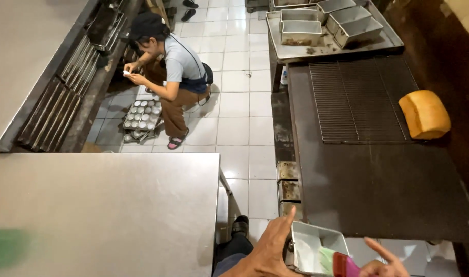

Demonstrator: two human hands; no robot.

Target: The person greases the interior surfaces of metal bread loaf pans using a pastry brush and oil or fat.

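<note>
My left hand point(268, 251) is at the bottom edge, thumb raised, gripping the left side of an empty metal loaf pan point(316, 245). The pan is held just off the near edge of a dark table point(378, 190). My right hand point(385, 262) is at the pan's right corner with its fingers spread. It touches a pink and green cloth point(343, 265), and most of the hand is cut off by the frame. A golden loaf of bread point(424, 114) lies at the right end of a wire cooling rack point(357, 100) on that table.
A steel table point(101, 205) fills the lower left. A metal tray point(385, 41) with several empty loaf pans stands beyond the rack. A person point(170, 66) crouches on the tiled floor beside muffin tins point(142, 118) and racks of pans. My shoe point(239, 225) is below.
</note>
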